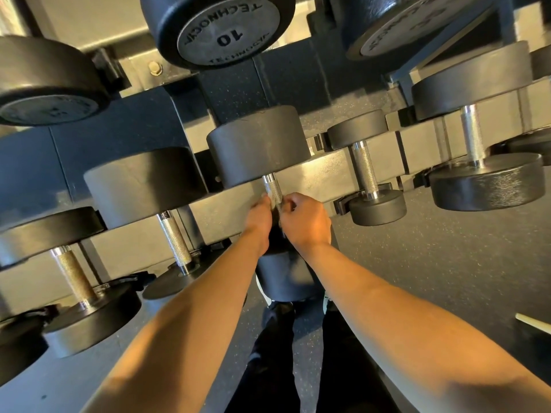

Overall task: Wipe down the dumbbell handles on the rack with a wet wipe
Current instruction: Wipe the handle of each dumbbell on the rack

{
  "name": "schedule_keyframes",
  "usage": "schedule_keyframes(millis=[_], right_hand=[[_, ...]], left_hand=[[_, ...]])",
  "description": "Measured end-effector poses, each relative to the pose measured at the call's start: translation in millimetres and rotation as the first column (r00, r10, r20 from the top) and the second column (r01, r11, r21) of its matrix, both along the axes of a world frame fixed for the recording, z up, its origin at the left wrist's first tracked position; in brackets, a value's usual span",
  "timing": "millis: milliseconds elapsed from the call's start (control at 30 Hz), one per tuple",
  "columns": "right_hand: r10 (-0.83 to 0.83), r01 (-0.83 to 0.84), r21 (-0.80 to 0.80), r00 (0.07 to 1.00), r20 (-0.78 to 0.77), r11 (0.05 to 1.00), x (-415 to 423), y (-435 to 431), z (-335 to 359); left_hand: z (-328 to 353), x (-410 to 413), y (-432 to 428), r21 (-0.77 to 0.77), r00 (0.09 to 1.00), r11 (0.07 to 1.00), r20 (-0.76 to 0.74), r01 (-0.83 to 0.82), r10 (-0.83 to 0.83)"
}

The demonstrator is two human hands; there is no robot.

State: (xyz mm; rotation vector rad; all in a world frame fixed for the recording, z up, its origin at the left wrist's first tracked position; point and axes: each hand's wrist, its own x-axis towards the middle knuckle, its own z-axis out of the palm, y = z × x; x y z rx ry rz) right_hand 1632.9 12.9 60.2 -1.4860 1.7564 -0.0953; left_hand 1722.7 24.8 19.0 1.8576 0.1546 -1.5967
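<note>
Forearms point(185, 323), left hand point(258, 217), right hand point(307, 223) gripping dumbbell handle point(272, 188) between them

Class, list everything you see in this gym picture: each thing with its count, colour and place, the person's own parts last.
Lower-tier dumbbells: five with handles showing, black heads, metal handles, along the lower rail.
Upper-tier dumbbells: three heads, black, top; middle one marked 10.
Rack: one, dark frame, pale rails, behind dumbbells.
Floor: one, dark speckled, below.
Pale strip: one, cream, right edge.
Wet wipe: none visible.
Legs: two, dark trousers, bottom centre.
Left hand, right hand: two, at the centre handle; grip unclear.
</note>
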Motion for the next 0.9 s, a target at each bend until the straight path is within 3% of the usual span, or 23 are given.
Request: schedule_keyframes(millis=[100,167,300,433,600,900], right_hand=[[-0.001,0.001,0.002,1.000,0.002,1.000,-1.3,-0.3,-0.6],[0.000,0.000,0.003,1.000,-0.001,1.000,-2.0,-0.4,-1.9],[-0.027,0.027,0.015,1.000,0.006,1.000,-2.4,-2.2,-1.9],[-0.020,0.020,0.014,1.000,-0.004,1.000,-1.8,-3.9,-1.8],[-0.053,0.054,-0.039,0.998,0.028,0.998,-2.9,-3.5,-3.2],[-0.088,0.106,-0.124,0.986,0.144,0.987,-7.0,0.8,-9.9]], left_hand=[[0.7,0.8,-15.3,-0.063,0.987,0.985,0.008,-0.158,0.159],[1.3,-1.2,-21.2,-0.106,0.987,0.982,0.005,-0.158,0.160],[4.7,-6.3,-7.7,-0.133,0.992,0.990,0.115,0.056,-0.040],[9.6,-1.5,12.2,-0.142,0.946,0.937,0.114,0.318,-0.303],[5.5,2.4,20.1,-0.022,0.756,0.775,0.239,0.632,-0.609],[-2.0,-0.7,19.9,0.236,0.466,0.530,0.276,0.815,-0.840]])
